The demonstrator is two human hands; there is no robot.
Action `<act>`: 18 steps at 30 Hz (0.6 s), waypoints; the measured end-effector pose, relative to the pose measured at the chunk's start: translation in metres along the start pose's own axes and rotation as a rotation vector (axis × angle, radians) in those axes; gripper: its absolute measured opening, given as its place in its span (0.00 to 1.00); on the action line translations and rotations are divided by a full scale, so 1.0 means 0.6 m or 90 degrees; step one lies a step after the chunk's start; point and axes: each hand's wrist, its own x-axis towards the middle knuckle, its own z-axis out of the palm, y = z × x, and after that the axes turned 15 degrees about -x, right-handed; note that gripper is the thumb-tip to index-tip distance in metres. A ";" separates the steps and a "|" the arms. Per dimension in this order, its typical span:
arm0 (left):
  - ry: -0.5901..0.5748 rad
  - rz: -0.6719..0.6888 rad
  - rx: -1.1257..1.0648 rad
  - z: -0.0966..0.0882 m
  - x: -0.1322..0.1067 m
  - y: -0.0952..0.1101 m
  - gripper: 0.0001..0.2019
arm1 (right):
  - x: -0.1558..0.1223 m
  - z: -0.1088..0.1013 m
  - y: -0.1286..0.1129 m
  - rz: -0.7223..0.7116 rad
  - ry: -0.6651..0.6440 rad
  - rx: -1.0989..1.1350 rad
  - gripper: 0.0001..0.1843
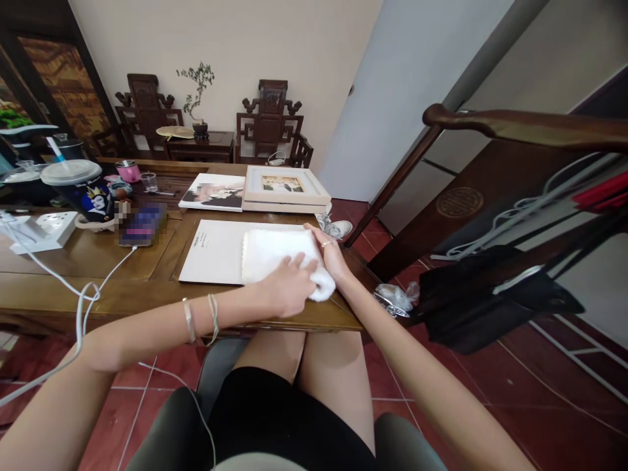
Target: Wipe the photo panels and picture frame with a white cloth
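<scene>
A folded white cloth (pixel 269 252) with a scalloped edge lies over the right part of a flat white board (pixel 216 245) on the wooden table. My left hand (pixel 289 288) rests on top of the cloth with its fingers spread and slightly bent. Near my left fingers, one corner of the cloth is rolled into a loop. Along the right side of cloth and board lies my right hand (pixel 333 255), fingers stretched out and a ring on one of them. The board's right edge is hidden, so I cannot tell how firmly that hand touches it.
Behind the board are a picture panel (pixel 213 191) and stacked framed pictures (pixel 289 186). At left stand a lidded cup with straw (pixel 81 190), a charging phone (pixel 142 226) and a white power strip (pixel 44 232) with cables. A wooden rack (pixel 490 127) with bags stands right.
</scene>
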 end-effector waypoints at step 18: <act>0.071 -0.029 -0.077 -0.009 0.037 -0.154 0.12 | -0.017 0.004 -0.017 -0.155 -0.088 -0.353 0.25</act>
